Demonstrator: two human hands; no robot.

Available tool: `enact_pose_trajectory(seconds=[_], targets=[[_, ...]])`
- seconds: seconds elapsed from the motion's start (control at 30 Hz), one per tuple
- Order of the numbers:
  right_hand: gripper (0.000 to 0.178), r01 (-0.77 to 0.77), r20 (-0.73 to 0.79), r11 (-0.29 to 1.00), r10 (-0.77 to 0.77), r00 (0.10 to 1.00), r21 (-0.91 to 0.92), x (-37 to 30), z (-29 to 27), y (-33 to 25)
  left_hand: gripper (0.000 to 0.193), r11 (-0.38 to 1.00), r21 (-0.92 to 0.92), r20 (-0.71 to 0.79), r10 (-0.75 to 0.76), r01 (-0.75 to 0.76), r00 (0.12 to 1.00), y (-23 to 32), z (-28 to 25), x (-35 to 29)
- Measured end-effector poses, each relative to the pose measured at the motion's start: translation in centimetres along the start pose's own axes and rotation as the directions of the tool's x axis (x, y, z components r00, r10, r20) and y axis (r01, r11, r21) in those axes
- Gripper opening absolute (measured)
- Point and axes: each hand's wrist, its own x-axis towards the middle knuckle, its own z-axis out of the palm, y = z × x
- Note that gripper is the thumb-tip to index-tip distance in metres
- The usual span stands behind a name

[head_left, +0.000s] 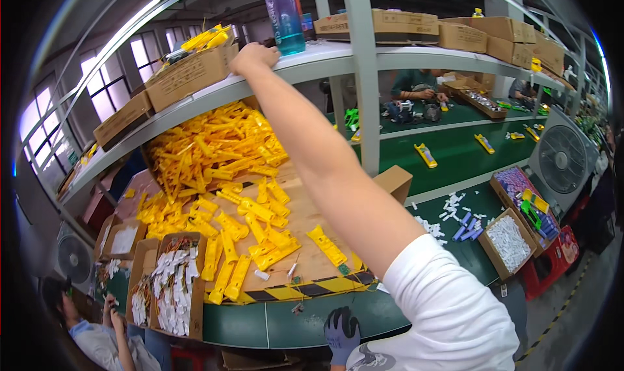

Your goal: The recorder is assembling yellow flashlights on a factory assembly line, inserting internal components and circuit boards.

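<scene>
Protruding from shelf carton [192,78]: yellow pieces [209,39]

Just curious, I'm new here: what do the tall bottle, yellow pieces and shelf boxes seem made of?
Tall bottle: probably glossy plastic, tinted and see-through, though glass is possible. Yellow pieces: likely moulded plastic, smooth, slightly shiny, repeated shapes. Shelf boxes: likely cardboard, matte brown, printed sides.
</scene>
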Motion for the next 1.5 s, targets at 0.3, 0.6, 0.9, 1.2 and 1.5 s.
enact_pose_trajectory(seconds=[0.3,0.6,0.9,1.2,1.5], targets=[[0.076,0.068,-0.013,0.997,-0.067,0.998,0.035,1.5,0.4,1.6,0.043,0.970,0.232,0.057,0.053,-0.065,0.997,1.4,0.5,0.9],[0.080,0.148,0.041,0.983,-0.144,0.989,-0.108,2.3,-0.2,1.6,0.041,0.979,0.204,0.066,0.018,-0.031,0.998,1.5,0.5,0.6],[0.091,0.310,-0.298,0.950,-0.305,0.905,-0.031,-3.4,-1.0,4.8,0.037,0.982,0.178,0.025,0.056,-0.059,0.998,1.5,0.5,0.6],[0.095,0.459,-0.491,0.887,-0.421,0.763,-0.048,-4.1,-0.7,6.1,0.039,0.978,0.191,0.018,0.077,-0.079,0.997,1.3,1.0,0.3],[0.076,0.282,-0.020,0.954,-0.286,0.958,-0.106,4.0,-1.2,4.6,0.037,0.981,0.187,0.041,0.040,-0.047,0.998,1.2,1.2,0.0]])
